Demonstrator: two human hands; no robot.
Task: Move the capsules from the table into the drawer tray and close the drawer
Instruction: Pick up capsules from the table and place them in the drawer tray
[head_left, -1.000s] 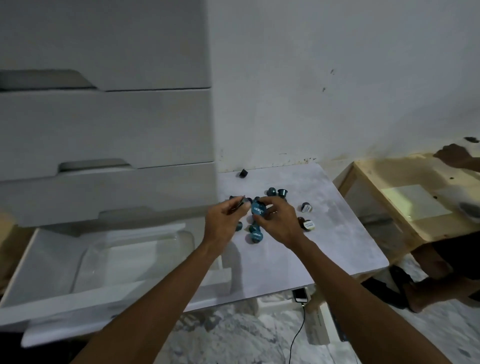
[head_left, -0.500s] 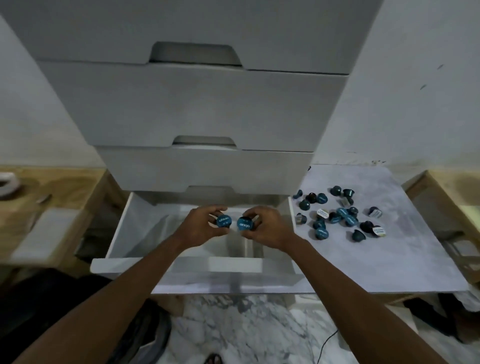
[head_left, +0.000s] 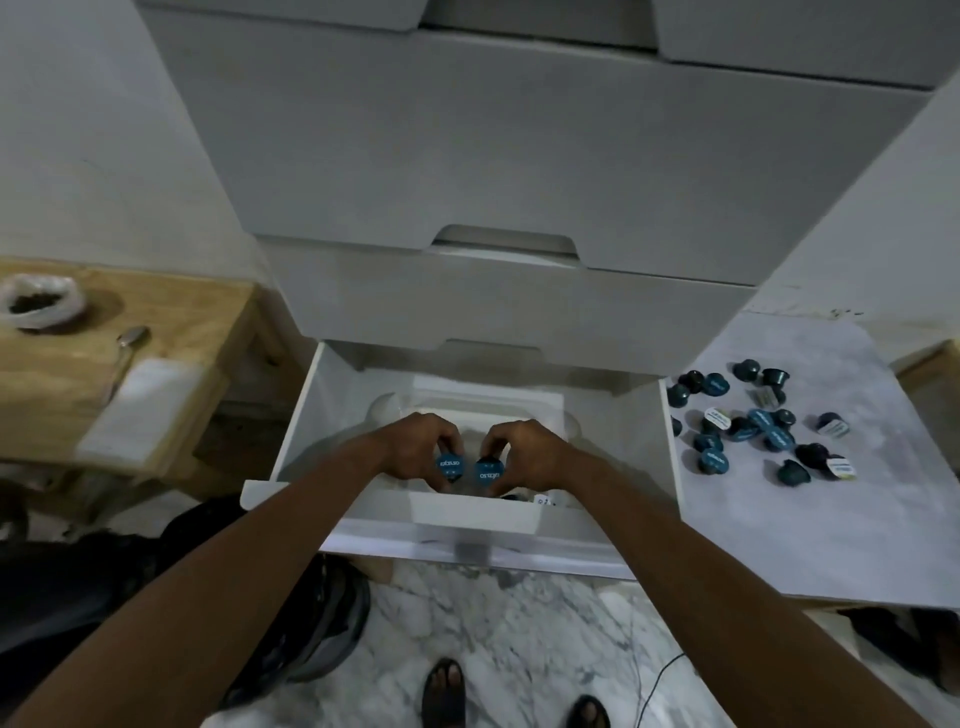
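Observation:
My left hand grips a blue capsule and my right hand grips another blue capsule, side by side, foil lids facing me. Both hands hover low over the clear tray inside the open bottom drawer. A few capsules lie in the tray's near right corner, partly hidden by the drawer front. Several blue and dark capsules are scattered on the white table to the right of the drawer.
Above the open drawer stand the closed drawers of the white cabinet. A wooden side table on the left holds a bag, a spoon and a white cloth. My sandalled feet are on the marble floor.
Both hands carried a capsule each from the table pile leftwards to the open drawer and then lowered toward the tray. The view turned to face the drawer.

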